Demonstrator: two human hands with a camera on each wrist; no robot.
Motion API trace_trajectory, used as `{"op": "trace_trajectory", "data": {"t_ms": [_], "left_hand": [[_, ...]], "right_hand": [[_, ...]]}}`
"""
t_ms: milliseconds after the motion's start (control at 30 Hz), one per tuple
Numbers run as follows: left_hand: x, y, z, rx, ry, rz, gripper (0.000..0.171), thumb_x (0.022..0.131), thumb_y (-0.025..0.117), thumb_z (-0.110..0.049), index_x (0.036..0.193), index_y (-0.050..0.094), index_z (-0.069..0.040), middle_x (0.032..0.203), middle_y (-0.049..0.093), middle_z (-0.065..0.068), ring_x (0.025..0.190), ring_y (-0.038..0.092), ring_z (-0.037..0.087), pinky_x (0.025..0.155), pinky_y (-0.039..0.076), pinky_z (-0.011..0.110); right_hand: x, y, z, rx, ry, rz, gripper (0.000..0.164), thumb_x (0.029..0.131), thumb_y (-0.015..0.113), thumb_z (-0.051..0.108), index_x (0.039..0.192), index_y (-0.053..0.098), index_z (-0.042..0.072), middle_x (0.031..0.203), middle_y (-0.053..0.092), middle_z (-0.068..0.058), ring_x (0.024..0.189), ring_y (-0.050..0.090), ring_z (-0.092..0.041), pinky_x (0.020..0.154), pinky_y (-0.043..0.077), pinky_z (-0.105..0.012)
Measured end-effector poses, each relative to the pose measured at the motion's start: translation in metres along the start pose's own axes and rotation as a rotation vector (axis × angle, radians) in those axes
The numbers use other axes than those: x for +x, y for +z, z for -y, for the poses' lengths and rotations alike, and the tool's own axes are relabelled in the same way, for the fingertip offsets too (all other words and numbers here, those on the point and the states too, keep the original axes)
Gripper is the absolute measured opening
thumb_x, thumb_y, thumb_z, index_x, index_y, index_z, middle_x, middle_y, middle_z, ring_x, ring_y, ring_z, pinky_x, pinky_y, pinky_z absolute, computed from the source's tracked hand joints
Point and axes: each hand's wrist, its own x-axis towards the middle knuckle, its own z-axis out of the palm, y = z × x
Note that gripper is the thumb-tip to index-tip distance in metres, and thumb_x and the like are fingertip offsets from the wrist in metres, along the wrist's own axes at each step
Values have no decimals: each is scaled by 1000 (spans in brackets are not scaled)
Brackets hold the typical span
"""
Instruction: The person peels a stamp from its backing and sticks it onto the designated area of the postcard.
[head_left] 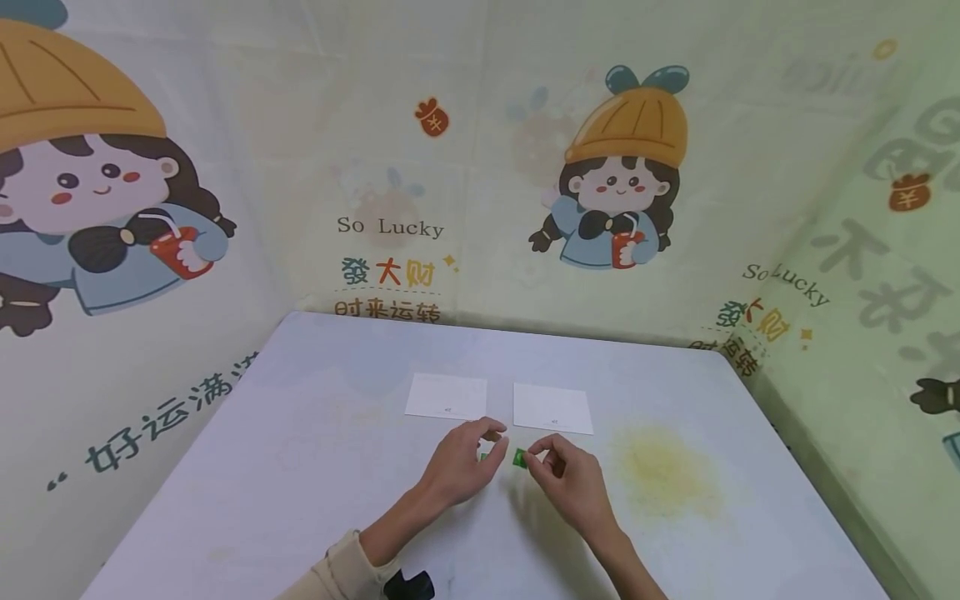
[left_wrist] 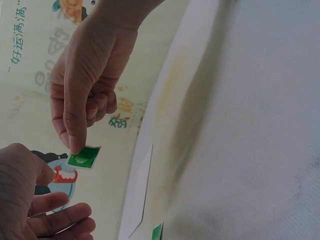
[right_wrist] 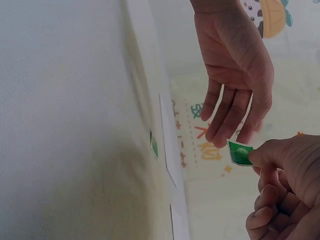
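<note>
My right hand (head_left: 573, 483) pinches a small green stamp (head_left: 520, 457) with a pale border between thumb and forefinger, clear of the table. In the right wrist view the stamp (right_wrist: 240, 153) overlaps the fingertips of my left hand (right_wrist: 237, 75). That left hand (head_left: 465, 462) hovers just to the left, holding nothing, its fingers loosely bent and spread. On the table lies a second green stamp (right_wrist: 154, 146), mostly hidden behind the left hand in the head view. Just beyond the hands are two white paper rectangles, one on the left (head_left: 447, 395) and one on the right (head_left: 552, 407).
A white table (head_left: 262, 467) spreads under both arms, with a yellowish patch (head_left: 667, 468) on its right side. Printed cloth walls (head_left: 480, 167) with cartoon figures and lettering enclose the back and both sides. A black object (head_left: 409, 585) shows by the left sleeve.
</note>
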Motion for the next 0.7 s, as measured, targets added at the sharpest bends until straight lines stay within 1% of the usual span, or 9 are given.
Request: {"op": "trace_trajectory", "data": {"t_ms": [167, 267, 333, 433, 533, 567, 700], "left_hand": [[-4, -2, -3, -11, 0, -26, 14, 101, 61, -22, 101, 72, -14, 93, 76, -3, 89, 69, 12, 77, 56, 30], [-6, -4, -4, -49, -8, -19, 13, 101, 62, -22, 96, 72, -14, 84, 73, -7, 77, 65, 6, 71, 53, 26], [-7, -5, -5, -108, -25, 10, 15, 101, 62, -22, 96, 72, -13, 76, 71, -8, 69, 60, 3, 64, 50, 23], [-7, -6, -7, -236, -76, 73, 19, 102, 61, -22, 97, 73, -8, 66, 66, -9, 55, 50, 3, 51, 40, 21], [-7, -7, -9, -353, -130, 124, 23, 103, 60, -23, 100, 72, -4, 60, 63, -7, 49, 45, 4, 45, 30, 20], [-8, -7, -10, -382, -142, 134, 24, 103, 60, -23, 100, 73, -3, 59, 63, -7, 49, 45, 4, 44, 28, 20], [-9, -8, -14, -463, -178, 144, 22, 103, 60, -24, 97, 73, -7, 59, 64, -6, 52, 55, 7, 45, 27, 20]], "right_hand": [[-4, 0, 8, -62, -40, -37, 15, 86, 82, 8, 89, 71, 18, 60, 46, 15, 52, 39, 0, 45, 34, -20], [-7, 0, 11, -119, -90, -72, 17, 85, 82, 8, 89, 71, 19, 60, 44, 18, 52, 38, 2, 46, 35, -20], [-7, 1, 13, -162, -138, -105, 19, 83, 83, 6, 89, 71, 18, 60, 42, 19, 52, 37, 3, 46, 34, -19], [-8, 2, 13, -236, -234, -163, 23, 79, 85, 3, 90, 71, 17, 61, 40, 20, 53, 34, 5, 46, 31, -15], [-8, 2, 13, -311, -334, -214, 24, 76, 87, 3, 90, 71, 15, 61, 39, 20, 55, 31, 7, 47, 26, -10], [-8, 3, 13, -330, -369, -231, 24, 75, 87, 3, 90, 71, 14, 61, 39, 20, 55, 31, 7, 47, 26, -9], [-9, 3, 15, -391, -493, -295, 24, 73, 85, 3, 90, 72, 13, 59, 44, 15, 55, 35, 5, 46, 27, -9]]}}
